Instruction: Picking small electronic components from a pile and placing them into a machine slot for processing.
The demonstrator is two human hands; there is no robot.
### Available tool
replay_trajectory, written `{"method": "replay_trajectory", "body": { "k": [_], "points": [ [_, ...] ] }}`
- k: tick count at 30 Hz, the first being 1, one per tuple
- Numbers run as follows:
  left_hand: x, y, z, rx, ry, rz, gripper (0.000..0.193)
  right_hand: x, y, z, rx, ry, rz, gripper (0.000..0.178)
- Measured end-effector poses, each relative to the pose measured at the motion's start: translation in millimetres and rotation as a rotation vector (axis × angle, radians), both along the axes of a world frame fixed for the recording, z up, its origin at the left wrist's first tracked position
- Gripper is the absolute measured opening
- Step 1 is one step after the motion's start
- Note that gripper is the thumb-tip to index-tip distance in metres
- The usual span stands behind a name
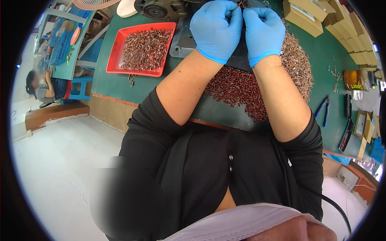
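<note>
At the machine's top edge in the head view, my left hand (216, 34) and my right hand (263, 35) meet in blue gloves. Both have fingers pinched together at the tips. A tiny dark and orange piece (243, 5) shows between the fingertips; the picture does not show what it is or which hand holds it. Beneath my wrists sits a dark grey machine (185, 44). A heap of small dark-red cylindrical parts with metal leads (237, 88) lies in front of it, and another heap of copper-toned parts (297, 66) spreads to its right.
On the left, a red tray (161, 69) holds many similar small parts. Blue-handled pliers (323, 108) lie on the green table (321, 82) at right. Cardboard boxes (348, 34) stand at the back right. A person (38, 86) sits at another table far left.
</note>
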State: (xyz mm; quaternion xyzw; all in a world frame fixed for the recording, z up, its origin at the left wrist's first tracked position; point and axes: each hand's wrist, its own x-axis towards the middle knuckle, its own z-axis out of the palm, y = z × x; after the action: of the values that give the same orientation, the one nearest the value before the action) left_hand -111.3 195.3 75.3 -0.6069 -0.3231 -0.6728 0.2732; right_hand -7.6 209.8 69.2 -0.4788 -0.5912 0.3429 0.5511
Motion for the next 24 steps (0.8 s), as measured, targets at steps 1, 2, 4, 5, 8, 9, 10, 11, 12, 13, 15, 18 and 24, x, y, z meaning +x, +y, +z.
{"method": "replay_trajectory", "body": {
  "k": [1,2,4,5,8,9,10,11,12,13,15,18,24],
  "points": [
    [0.2,-3.2,-5.6,0.0,0.001,0.002,0.007,-0.4,-0.7,1.2,-0.022,0.029,0.016,0.024],
    [6.7,-15.9,2.8,-0.216,-0.056,0.059,0.007,0.0,-0.2,0.7,-0.047,0.057,0.028,0.024],
    [7.6,-14.3,1.9,-0.435,-0.113,0.116,0.007,0.3,0.8,-0.8,-0.038,0.065,0.032,0.023],
    [3.1,-4.5,2.2,-0.227,-0.053,0.06,0.007,0.0,0.4,-0.1,-0.025,0.073,0.04,0.023],
    [7.3,-15.4,5.1,-0.235,-0.048,0.062,0.007,-0.1,1.7,-3.3,-0.025,0.127,0.072,0.022],
    [11.1,-21.6,9.2,-0.449,-0.104,0.119,0.007,0.7,1.9,-3.4,-0.026,0.127,0.069,0.022],
    [8.1,-12.5,2.9,-0.451,-0.103,0.116,0.007,1.1,1.5,-2.8,-0.026,0.122,0.06,0.022],
    [3.0,-1.7,2.2,-0.214,-0.039,0.055,0.008,0.6,0.5,-1.7,-0.025,0.118,0.054,0.022],
    [-0.1,4.0,0.7,0.023,0.025,-0.006,0.008,0.2,0.5,-2.4,-0.024,0.119,0.055,0.022],
    [0.0,0.1,-5.9,0.023,0.026,-0.004,0.008,-0.5,0.8,-4.0,-0.022,0.14,0.056,0.022],
    [12.2,-21.8,8.4,-0.436,-0.109,0.106,0.008,1.7,3.1,-6.6,-0.022,0.157,0.048,0.022],
    [2.1,3.4,0.5,-0.001,0.013,-0.021,0.008,0.5,2.5,-5.0,-0.041,0.158,0.053,0.022],
    [0.9,7.8,-5.3,0.011,0.032,0.002,0.009,-0.3,2.0,-0.8,-0.033,0.127,0.036,0.021]
  ]
}}
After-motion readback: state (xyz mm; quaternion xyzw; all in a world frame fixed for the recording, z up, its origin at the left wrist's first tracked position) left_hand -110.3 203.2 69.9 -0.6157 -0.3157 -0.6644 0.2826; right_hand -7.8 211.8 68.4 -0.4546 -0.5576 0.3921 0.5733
